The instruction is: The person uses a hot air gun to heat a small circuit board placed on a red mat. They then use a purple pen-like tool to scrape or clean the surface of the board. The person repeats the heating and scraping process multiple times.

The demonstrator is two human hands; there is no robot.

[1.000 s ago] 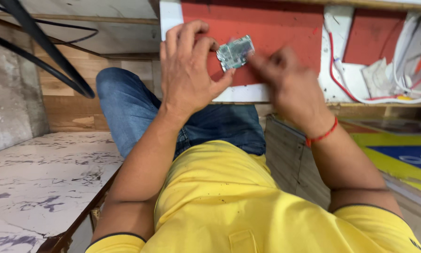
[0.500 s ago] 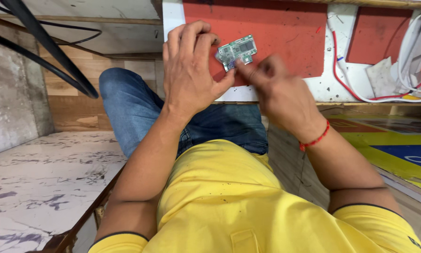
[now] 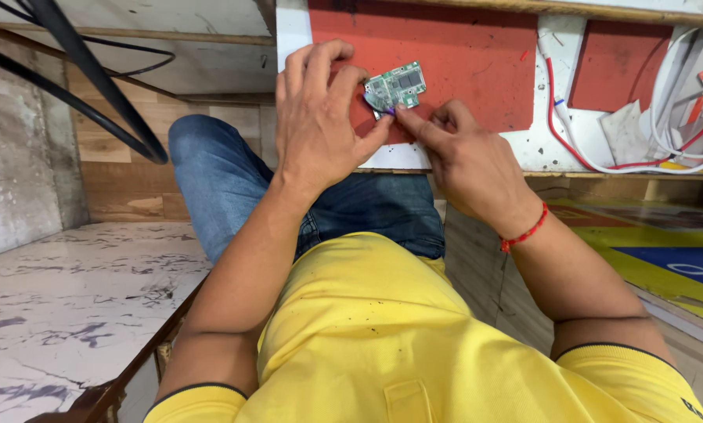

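here, the left hand (image 3: 316,129) pinches a small green circuit board (image 3: 397,84) by its near left corner, thumb and curled fingers clamped on its edge, holding it just above the red mat (image 3: 469,55) at the front of the worktop (image 3: 539,149). the right hand (image 3: 465,160) reaches in from the other side, its fingers drawn together around a thin purple-tipped tool (image 3: 387,112) that touches the board's lower edge. the tool is mostly hidden, so its kind cannot be told. red and white cables (image 3: 602,160) lie well apart to the right.

the grip looks slight: the board is held by one corner only, so a firm push from the tool could twist it out of the pinch and drop it onto the mat or off the edge into the lap. a slip of the tip could also scrape the chips on the board's face.
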